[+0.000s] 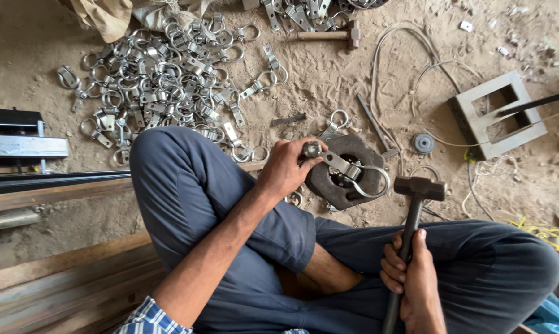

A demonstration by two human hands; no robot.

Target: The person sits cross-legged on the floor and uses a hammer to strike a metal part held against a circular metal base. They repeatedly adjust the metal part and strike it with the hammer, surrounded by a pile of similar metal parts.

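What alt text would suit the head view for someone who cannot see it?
A seated person's left hand holds a metal ring clamp on a round iron block on sandy ground, while the right hand grips a hammer upright. A pile of similar clamps lies beyond the knee, with a second hammer farther off.

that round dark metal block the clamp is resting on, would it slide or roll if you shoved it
The dark metal block looks thick and solid, so probably heavy for its size. It lies flat on sandy ground, so it would likely drag, not roll. Its rough surface seems unlikely to be slippery.
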